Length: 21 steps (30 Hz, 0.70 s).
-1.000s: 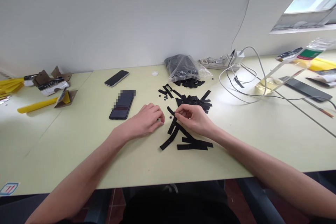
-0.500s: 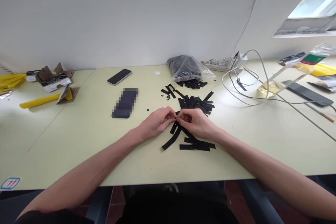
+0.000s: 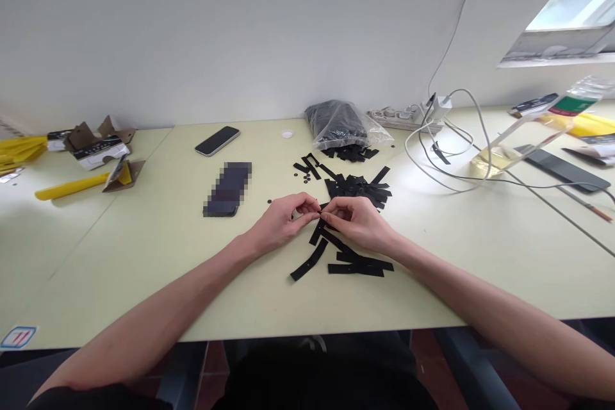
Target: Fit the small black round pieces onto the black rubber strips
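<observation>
My left hand (image 3: 287,221) is closed in a pinch, its fingertips meeting those of my right hand (image 3: 353,221). The right fingers are pinched too. Between the fingertips shows a small black piece (image 3: 319,210), mostly hidden, so its kind is unclear. Under and in front of the hands lie several black strips with small holes, among them a bent strip (image 3: 309,261) at the left and a crossed pair (image 3: 360,264) at the right. Just beyond the right hand spreads a pile of black strips (image 3: 353,186). A few small black discs (image 3: 306,178) lie behind the left hand.
A clear bag of black pieces (image 3: 339,125) rests against the wall. Two phones, one a black phone (image 3: 218,141), lie to the left. Cables and a power strip (image 3: 398,118) are at the back right, near a tilted plastic bottle (image 3: 538,128). Yellow items and torn boxes (image 3: 103,150) sit far left.
The bent strip in front of my hands has shifted slightly down and left, its upper end now apart from the fingers. Both hands stay pinched together at nearly the same spot.
</observation>
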Available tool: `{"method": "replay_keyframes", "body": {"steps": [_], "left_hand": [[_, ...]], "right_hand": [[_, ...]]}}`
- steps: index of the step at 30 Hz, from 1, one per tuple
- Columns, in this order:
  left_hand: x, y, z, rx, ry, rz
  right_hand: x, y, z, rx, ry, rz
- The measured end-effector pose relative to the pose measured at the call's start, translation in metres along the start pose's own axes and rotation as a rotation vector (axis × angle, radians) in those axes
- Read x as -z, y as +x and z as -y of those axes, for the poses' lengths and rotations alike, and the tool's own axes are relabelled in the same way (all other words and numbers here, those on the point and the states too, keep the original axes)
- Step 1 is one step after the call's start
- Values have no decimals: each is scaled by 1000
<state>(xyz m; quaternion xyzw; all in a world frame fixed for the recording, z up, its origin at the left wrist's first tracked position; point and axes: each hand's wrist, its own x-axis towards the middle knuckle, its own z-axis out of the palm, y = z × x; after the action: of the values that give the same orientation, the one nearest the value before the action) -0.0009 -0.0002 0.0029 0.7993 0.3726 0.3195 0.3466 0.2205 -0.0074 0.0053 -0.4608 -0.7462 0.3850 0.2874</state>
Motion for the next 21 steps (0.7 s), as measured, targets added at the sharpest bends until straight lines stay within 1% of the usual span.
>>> {"method": "replay_keyframes", "body": {"steps": [7,10,12,16,21], "left_hand": [[1,0,0,-50,99,-5],[2,-1,-2,-36,101,-6],[2,-1,-4,-36,102,-17],[1,-2,-4,-80,131,-45],[-2,-3,-4,-108,169,-88]], "right_hand": [[4,-1,0,27,36,70],[4,-2,0,39,52,79],[4,-3,0,51,47,68],[2,-6,3,62,57,32],[-1,-7,6,30,101,-4]]}}
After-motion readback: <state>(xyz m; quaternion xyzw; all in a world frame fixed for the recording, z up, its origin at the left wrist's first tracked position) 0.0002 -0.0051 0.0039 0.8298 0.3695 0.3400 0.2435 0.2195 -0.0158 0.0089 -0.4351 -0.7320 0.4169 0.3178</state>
